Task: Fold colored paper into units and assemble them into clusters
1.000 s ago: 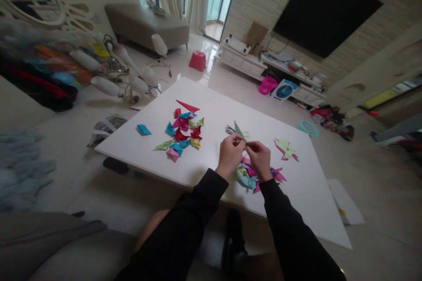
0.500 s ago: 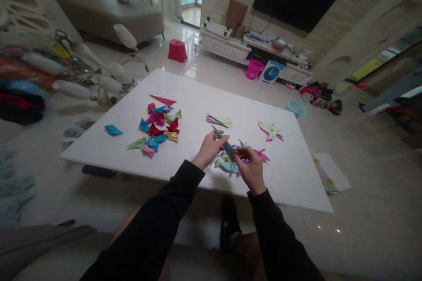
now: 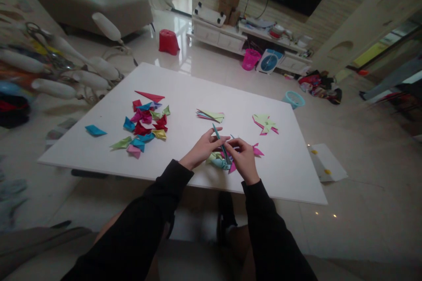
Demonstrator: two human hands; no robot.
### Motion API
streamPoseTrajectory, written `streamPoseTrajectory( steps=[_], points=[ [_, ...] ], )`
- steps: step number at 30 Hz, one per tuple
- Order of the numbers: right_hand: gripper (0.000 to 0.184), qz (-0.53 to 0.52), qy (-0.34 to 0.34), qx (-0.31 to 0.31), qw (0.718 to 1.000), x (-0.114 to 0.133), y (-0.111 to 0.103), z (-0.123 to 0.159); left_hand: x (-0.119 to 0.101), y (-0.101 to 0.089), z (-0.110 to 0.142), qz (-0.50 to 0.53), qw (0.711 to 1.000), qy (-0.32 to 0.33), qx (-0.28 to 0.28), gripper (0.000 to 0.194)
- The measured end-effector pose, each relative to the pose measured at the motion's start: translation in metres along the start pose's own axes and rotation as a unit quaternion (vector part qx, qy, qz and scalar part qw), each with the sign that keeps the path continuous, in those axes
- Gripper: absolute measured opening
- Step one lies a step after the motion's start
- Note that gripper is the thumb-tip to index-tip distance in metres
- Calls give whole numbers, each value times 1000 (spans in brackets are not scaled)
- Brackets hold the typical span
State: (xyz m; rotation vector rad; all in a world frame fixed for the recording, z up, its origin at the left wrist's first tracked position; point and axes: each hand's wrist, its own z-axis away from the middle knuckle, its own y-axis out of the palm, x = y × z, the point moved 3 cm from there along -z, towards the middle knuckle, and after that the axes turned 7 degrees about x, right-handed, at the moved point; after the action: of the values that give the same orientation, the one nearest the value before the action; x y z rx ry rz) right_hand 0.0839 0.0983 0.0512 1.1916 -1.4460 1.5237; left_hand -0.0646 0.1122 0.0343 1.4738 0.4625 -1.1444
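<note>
Both hands meet over the near middle of a white table (image 3: 184, 92). My left hand (image 3: 201, 150) and my right hand (image 3: 243, 158) together pinch a narrow folded teal paper piece (image 3: 217, 137) that sticks up and away between them. Under the hands lies a small heap of folded papers (image 3: 220, 162) in pink, green and blue. Black sleeves cover both arms.
On the table's left sits a pile of coloured folded papers (image 3: 145, 124), plus a lone blue piece (image 3: 95, 130) further left. A flat stack (image 3: 211, 115) and a green-pink pinwheel (image 3: 264, 123) lie beyond the hands. Floor clutter, a red stool (image 3: 169, 41) and a TV cabinet stand behind.
The view has swung down and left, so the table sits lower-left in frame. My hands have drawn closer to the table's near edge, still holding the teal piece, which now tilts more upright.
</note>
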Motion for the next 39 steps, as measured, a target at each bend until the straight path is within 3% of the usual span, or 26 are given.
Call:
streamPoseTrajectory(
  steps=[10,24,36,39],
  points=[
    [26,-65,-3,23,998,2,2,8,-2,7,8,-15,999,15,38,63],
    [25,-80,-10,40,996,-1,6,-1,-7,1,5,-4,1000,9,24,58],
    [27,-104,13,-1,995,-4,-1,1,0,-1,0,-18,999,10,38,70],
    [28,-97,13,-19,995,-7,-2,1,-2,-1,0,-17,999,13,36,66]
  ],
)
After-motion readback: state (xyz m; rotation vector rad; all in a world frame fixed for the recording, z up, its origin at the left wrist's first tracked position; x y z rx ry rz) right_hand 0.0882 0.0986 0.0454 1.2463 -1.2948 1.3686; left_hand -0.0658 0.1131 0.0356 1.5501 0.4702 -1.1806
